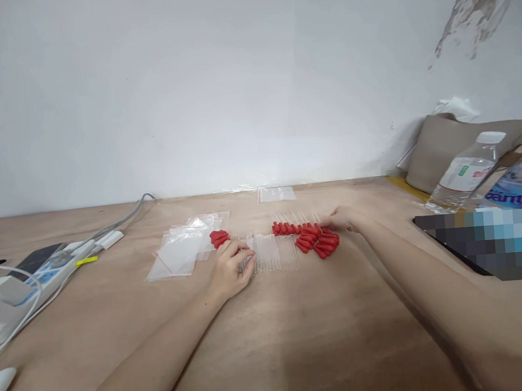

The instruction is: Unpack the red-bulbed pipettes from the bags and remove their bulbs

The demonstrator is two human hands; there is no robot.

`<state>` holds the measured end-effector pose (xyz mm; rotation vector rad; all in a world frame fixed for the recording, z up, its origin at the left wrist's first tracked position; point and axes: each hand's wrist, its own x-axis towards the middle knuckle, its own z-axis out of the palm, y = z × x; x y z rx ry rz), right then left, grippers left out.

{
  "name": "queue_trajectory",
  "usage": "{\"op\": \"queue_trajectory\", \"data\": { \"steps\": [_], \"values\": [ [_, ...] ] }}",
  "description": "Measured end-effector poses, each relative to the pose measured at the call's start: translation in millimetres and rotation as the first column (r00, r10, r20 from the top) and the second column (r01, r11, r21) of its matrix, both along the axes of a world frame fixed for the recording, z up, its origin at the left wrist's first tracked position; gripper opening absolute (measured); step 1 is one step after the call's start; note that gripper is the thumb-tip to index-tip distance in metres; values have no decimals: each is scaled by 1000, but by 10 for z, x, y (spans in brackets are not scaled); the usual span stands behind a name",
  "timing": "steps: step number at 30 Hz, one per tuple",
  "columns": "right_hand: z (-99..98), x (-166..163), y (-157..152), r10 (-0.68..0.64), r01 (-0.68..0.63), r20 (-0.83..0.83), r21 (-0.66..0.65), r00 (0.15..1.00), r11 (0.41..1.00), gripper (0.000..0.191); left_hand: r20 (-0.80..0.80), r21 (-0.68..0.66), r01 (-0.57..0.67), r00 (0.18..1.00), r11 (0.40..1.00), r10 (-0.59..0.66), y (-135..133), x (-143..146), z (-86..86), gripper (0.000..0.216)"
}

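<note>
Clear glass droppers with red rubber bulbs (311, 239) lie in a loose row on the wooden table (271, 338). My left hand (230, 270) is curled over the left end of the row, its fingers closed on a few clear dropper tubes (265, 253), next to a small cluster of red bulbs (219, 238). My right hand (341, 218) reaches to the far right edge of the red bulb pile, its fingertips pinched at a bulb there. Clear zip bags (180, 252) lie just left of my left hand.
One more zip bag (276, 194) lies near the wall. A power strip with cables (52, 272) sits at the left. At the right stand a water bottle (463, 175), a second bottle (517, 186), a grey cushion (440, 147) and a dark flat object (452, 247).
</note>
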<state>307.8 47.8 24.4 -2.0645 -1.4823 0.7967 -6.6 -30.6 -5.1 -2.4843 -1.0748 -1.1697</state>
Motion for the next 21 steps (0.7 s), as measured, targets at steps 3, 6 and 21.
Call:
{"op": "queue_trajectory", "data": {
  "steps": [3,6,21],
  "values": [
    [-50,-18,50,-41,38,-69,-39,997,998,25,-9,3,-7,1000,1000,7,-2,6,13,11],
    [-110,4,120,-108,102,-113,-56,988,993,20,-22,4,-12,1000,1000,12,-11,21,30,12],
    [-267,25,205,-144,171,-252,89,957,981,14,-31,18,-1,1000,1000,1,-27,20,21,12]
  ]
}}
